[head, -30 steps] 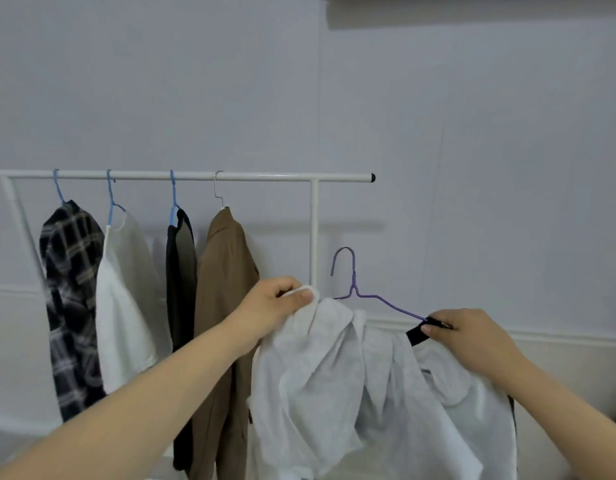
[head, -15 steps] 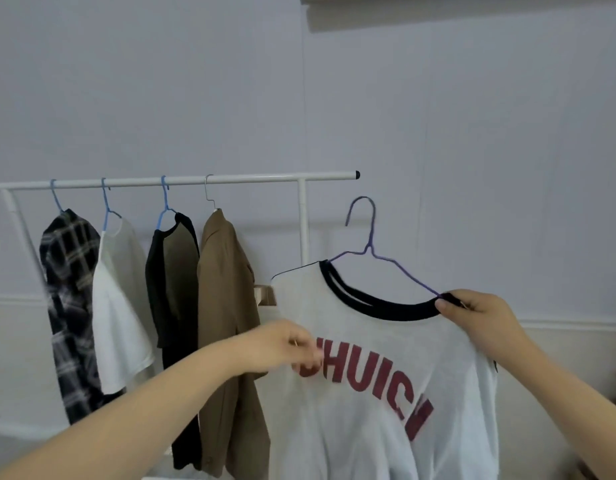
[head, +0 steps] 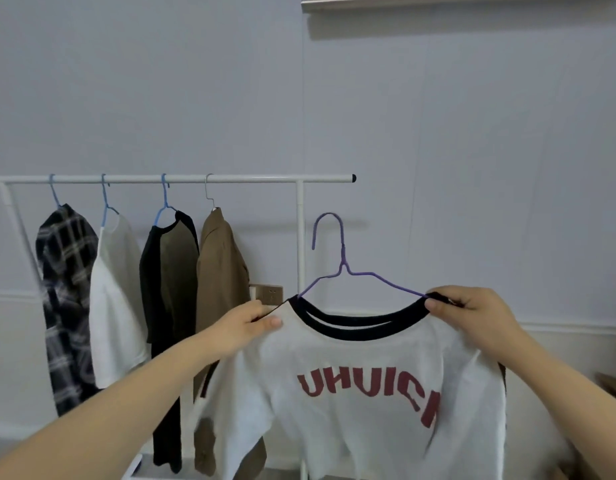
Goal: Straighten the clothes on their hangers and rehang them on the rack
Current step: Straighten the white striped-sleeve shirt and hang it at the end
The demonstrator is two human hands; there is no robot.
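Four garments already hang on the rack (head: 251, 178), up and left of the hands. The left hand (head: 245, 323) and right hand (head: 467, 311) each pinch a shoulder of the T-shirt (head: 362, 403) on its purple hanger (head: 344, 268); hanging it remains.

The white metal clothes rack (head: 168, 179) stands against the pale wall (head: 472, 133), its rail running left to right ahead of me. On the rail, left to right: black-and-white plaid shirt (head: 65, 299), plain white top (head: 116, 299), black-and-olive raglan shirt (head: 173, 289), brown jacket (head: 221, 289). Right of the rack's upright and in front of it, below rail level, I hold the purple wire hanger (head: 343, 268) with the white T-shirt with black collar and red lettering (head: 362, 393) on it. My left hand (head: 245, 323) grips its left shoulder, my right hand (head: 472, 313) its right shoulder. A brown wall socket (head: 270, 294) sits behind, between jacket and upright.
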